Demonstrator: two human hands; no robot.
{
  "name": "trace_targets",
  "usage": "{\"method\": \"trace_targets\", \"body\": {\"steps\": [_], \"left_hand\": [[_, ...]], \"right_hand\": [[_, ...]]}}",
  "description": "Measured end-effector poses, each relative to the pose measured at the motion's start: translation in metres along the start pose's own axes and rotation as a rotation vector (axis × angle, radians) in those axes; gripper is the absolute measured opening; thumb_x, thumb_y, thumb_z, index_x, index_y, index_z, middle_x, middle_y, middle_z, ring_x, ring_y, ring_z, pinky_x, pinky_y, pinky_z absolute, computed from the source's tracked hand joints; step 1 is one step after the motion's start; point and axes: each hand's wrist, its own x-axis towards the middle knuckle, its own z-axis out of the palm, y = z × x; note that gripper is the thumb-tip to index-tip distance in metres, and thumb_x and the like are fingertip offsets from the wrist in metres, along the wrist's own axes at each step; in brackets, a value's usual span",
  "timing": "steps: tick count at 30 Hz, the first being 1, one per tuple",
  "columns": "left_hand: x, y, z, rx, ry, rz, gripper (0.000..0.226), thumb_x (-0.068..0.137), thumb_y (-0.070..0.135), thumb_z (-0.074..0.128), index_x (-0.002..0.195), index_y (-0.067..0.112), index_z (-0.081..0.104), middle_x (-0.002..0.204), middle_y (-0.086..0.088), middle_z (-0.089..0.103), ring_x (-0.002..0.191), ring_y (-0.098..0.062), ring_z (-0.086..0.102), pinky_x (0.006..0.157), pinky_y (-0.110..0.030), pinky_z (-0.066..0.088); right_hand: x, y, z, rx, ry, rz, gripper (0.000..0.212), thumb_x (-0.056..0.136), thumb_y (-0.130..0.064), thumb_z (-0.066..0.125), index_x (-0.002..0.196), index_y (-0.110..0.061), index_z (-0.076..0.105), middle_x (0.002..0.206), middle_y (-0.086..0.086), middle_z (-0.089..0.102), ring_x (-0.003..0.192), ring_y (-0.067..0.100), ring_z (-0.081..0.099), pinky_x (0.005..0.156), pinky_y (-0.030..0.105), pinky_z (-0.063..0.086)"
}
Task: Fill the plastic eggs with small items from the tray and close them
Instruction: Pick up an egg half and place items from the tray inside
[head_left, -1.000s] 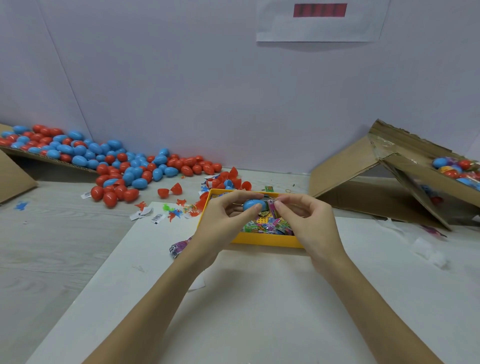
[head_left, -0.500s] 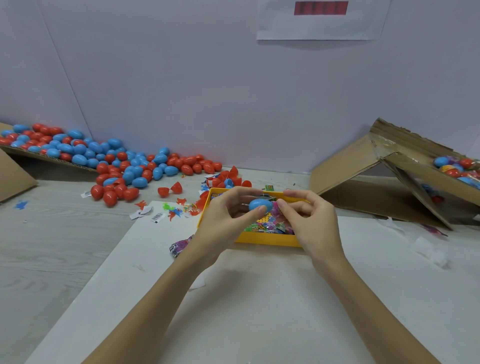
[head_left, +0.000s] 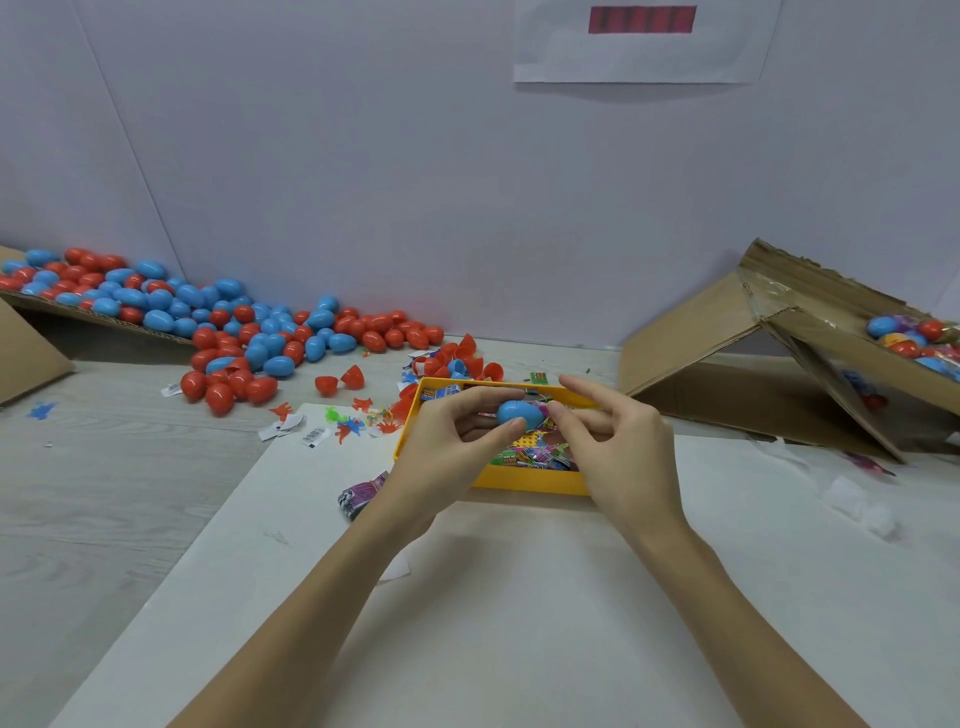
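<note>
Above the yellow tray (head_left: 524, 477) I hold a blue plastic egg (head_left: 518, 413). My left hand (head_left: 452, 447) pinches the egg between thumb and fingers. My right hand (head_left: 618, 441) is at the egg's right end, its fingertips on a small pink item (head_left: 544, 413) sticking out of the egg. The tray holds several small colourful wrapped items (head_left: 535, 454). Whether the egg is fully closed I cannot see.
A heap of red and blue eggs (head_left: 208, 322) lies at the back left, partly on a cardboard flap. Open red egg halves (head_left: 340, 381) and small toy bits lie near the tray. A cardboard box (head_left: 769, 374) with eggs stands at the right. A purple packet (head_left: 361, 493) lies beside my left wrist.
The egg has closed up between my hands and shifted slightly right. My right fingers have loosened and spread a little.
</note>
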Motion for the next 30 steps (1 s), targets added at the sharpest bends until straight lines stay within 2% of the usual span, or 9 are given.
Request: {"method": "trace_targets", "body": {"steps": [5, 12, 18, 25, 30], "left_hand": [[0.0005, 0.0007, -0.0003, 0.006, 0.027, -0.004, 0.027, 0.09, 0.024, 0.077, 0.114, 0.033, 0.072, 0.1, 0.019, 0.075, 0.098, -0.001, 0.071, 0.077, -0.013, 0.055], [0.0003, 0.0005, -0.0005, -0.006, 0.011, -0.017, 0.031, 0.089, 0.023, 0.078, 0.12, 0.026, 0.074, 0.103, 0.016, 0.076, 0.099, -0.004, 0.071, 0.08, -0.017, 0.057], [-0.0007, 0.0016, -0.0002, -0.054, -0.005, -0.002, 0.037, 0.087, 0.017, 0.08, 0.122, 0.022, 0.07, 0.107, 0.017, 0.075, 0.102, -0.003, 0.071, 0.081, -0.015, 0.056], [-0.0008, 0.0034, -0.0012, -0.048, -0.006, 0.001, 0.024, 0.086, 0.024, 0.079, 0.107, 0.034, 0.071, 0.101, 0.017, 0.076, 0.098, -0.003, 0.072, 0.077, -0.014, 0.055], [-0.001, 0.0035, -0.0006, -0.095, -0.013, -0.016, 0.019, 0.089, 0.025, 0.077, 0.107, 0.029, 0.073, 0.101, 0.01, 0.078, 0.097, -0.009, 0.075, 0.079, -0.018, 0.058]], "right_hand": [[0.0021, -0.0001, -0.0031, 0.027, 0.002, 0.023, 0.037, 0.096, -0.033, 0.069, 0.132, -0.025, 0.068, 0.079, -0.019, 0.074, 0.081, -0.008, 0.071, 0.084, 0.036, 0.063], [0.0033, 0.0048, -0.0003, 0.056, -0.045, -0.001, 0.038, 0.096, -0.031, 0.069, 0.133, -0.021, 0.068, 0.094, -0.007, 0.08, 0.086, -0.002, 0.074, 0.078, 0.025, 0.063], [0.0045, 0.0067, 0.0041, 0.264, -0.13, 0.115, 0.033, 0.092, -0.022, 0.075, 0.125, -0.018, 0.07, 0.097, -0.001, 0.08, 0.091, 0.012, 0.076, 0.083, 0.039, 0.064], [0.0053, 0.008, 0.0034, 0.373, -0.097, 0.12, 0.034, 0.088, -0.019, 0.079, 0.121, -0.022, 0.071, 0.099, -0.009, 0.079, 0.096, 0.006, 0.075, 0.08, 0.026, 0.063], [0.0043, 0.0075, 0.004, 0.392, -0.094, 0.087, 0.032, 0.089, -0.019, 0.078, 0.12, -0.023, 0.071, 0.1, -0.01, 0.079, 0.098, 0.005, 0.074, 0.081, 0.024, 0.062]]}}
